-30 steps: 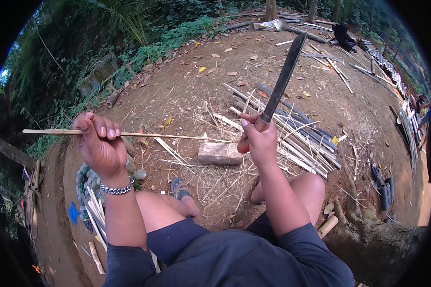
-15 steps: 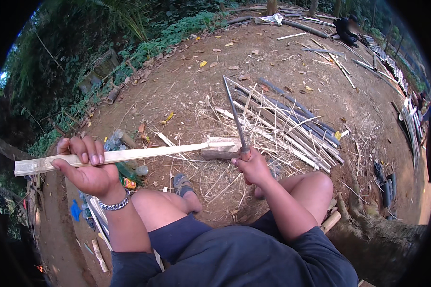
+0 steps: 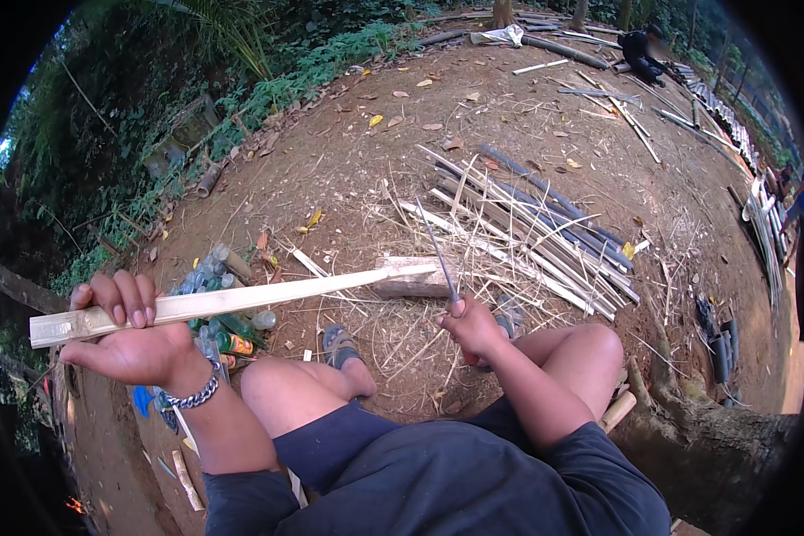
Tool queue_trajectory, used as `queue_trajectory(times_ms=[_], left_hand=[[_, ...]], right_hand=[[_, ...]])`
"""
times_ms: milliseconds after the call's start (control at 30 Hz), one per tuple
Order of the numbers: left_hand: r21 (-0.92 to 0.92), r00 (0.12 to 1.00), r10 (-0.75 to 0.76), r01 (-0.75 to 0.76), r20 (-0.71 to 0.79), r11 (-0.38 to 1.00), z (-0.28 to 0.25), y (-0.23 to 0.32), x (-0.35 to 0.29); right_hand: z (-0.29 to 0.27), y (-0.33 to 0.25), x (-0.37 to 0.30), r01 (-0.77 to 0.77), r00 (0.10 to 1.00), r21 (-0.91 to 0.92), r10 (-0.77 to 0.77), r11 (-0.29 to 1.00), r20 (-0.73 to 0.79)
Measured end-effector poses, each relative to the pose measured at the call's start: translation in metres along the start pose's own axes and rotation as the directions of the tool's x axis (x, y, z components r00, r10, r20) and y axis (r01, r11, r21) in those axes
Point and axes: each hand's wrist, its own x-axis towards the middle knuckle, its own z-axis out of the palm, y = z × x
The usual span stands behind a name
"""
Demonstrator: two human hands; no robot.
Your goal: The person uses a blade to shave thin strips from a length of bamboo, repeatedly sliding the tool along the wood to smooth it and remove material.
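Observation:
A pale split bamboo strip (image 3: 268, 297) stretches from the left across to a short wooden chopping log (image 3: 429, 284) on the ground, its far end resting on the log's top. My left hand (image 3: 138, 344), palm up, has its fingers closed over the strip near the strip's wide end. In my right hand (image 3: 473, 329) is the handle of a long, thin-bladed knife (image 3: 437, 245). The blade points away and upward, just right of the strip's tip and apart from it. Part of the handle is hidden by the fingers.
A pile of bamboo strips and dark poles (image 3: 545, 241) lies beyond the log at right. Plastic bottles (image 3: 219, 308) cluster by my left knee. A tree root (image 3: 688, 415) rises at the lower right. One person in dark clothes (image 3: 641, 55) is far off at upper right.
The knife has come down, its tip now lower and nearer the log. My left hand has shifted slightly left along with its grip on the strip, which shows more of its broad face.

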Motion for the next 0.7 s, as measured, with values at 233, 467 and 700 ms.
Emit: queue_trajectory(times_ms=[233, 467, 700], left_hand=[[0.0, 1.0, -0.006, 0.006, -0.026, 1.0, 0.032, 0.015, -0.027], [-0.071, 0.999, -0.019, 0.023, 0.047, 0.997, 0.041, 0.031, -0.05], [-0.07, 0.999, -0.005, 0.007, 0.037, 0.998, 0.049, 0.035, -0.064]], right_hand=[[0.033, -0.071, -0.047, 0.231, 0.959, -0.094, -0.21, 0.968, 0.192], [0.033, -0.125, -0.08, 0.375, 0.887, -0.065, -0.338, 0.925, 0.315], [0.034, -0.063, -0.051, 0.207, 0.956, -0.085, -0.183, 0.975, 0.231]])
